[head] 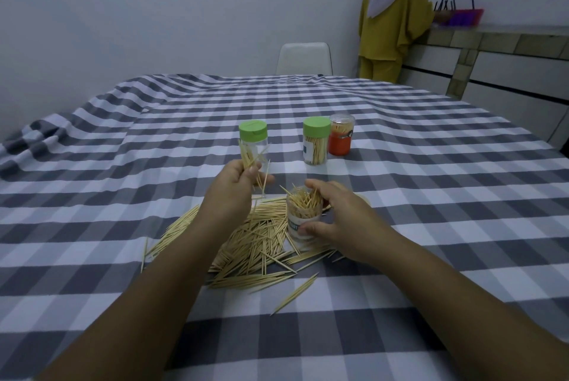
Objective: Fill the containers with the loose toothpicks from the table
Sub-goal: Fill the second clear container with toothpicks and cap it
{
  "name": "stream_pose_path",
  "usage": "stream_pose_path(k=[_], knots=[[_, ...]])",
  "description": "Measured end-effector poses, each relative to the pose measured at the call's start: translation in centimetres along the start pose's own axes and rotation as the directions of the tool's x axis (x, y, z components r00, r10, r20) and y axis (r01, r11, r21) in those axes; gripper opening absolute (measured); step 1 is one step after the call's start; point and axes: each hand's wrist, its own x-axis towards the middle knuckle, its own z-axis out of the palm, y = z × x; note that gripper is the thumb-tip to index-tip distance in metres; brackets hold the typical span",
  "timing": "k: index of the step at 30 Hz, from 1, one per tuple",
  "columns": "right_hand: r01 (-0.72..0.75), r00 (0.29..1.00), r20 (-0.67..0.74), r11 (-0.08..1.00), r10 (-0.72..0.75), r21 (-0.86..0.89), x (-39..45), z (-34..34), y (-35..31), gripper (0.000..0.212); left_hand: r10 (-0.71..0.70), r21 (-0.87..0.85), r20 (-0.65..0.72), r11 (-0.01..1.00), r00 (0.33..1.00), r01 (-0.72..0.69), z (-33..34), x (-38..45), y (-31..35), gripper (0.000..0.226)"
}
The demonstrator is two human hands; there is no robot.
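Note:
A heap of loose toothpicks (255, 245) lies on the checked tablecloth in front of me. My left hand (237, 183) grips a bunch of toothpicks (251, 160), lifted above the heap. My right hand (332, 220) curls round an open clear container (300, 214), thumb at its front and fingers at its rim; toothpicks stand inside it. Behind stand a green-lidded clear jar (253, 140) that looks nearly empty, a green-lidded jar packed with toothpicks (316, 142), and a clear tub with an orange label (340, 134).
The grey and white checked tablecloth (431, 196) covers the whole table and is rumpled at the far left. A white chair (304, 58) stands at the far side. A person in yellow (391, 29) stands at a counter at the back right.

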Motion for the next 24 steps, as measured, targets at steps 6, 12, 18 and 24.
stream_pose_path(k=[6,12,18,24], knots=[[0.002,1.0,-0.007,1.0,-0.002,0.002,-0.1,0.1,0.1,0.077,0.046,-0.22,-0.03,0.974,0.999,-0.051,0.4,-0.9,1.4,0.017],[0.007,1.0,-0.012,1.0,-0.007,-0.004,0.0,0.0,0.0,0.076,0.043,-0.29,0.063,0.957,0.997,-0.023,1.6,-1.7,1.6,0.025],[0.019,1.0,-0.023,1.0,-0.019,0.007,-0.1,0.1,0.0,0.075,0.044,-0.187,0.176,0.982,0.983,-0.011,2.6,-2.3,1.1,0.019],[0.023,1.0,-0.018,1.0,-0.023,0.009,-0.1,0.0,0.0,0.074,0.068,-0.057,0.212,0.997,0.975,-0.057,2.7,-2.4,0.8,0.025]])
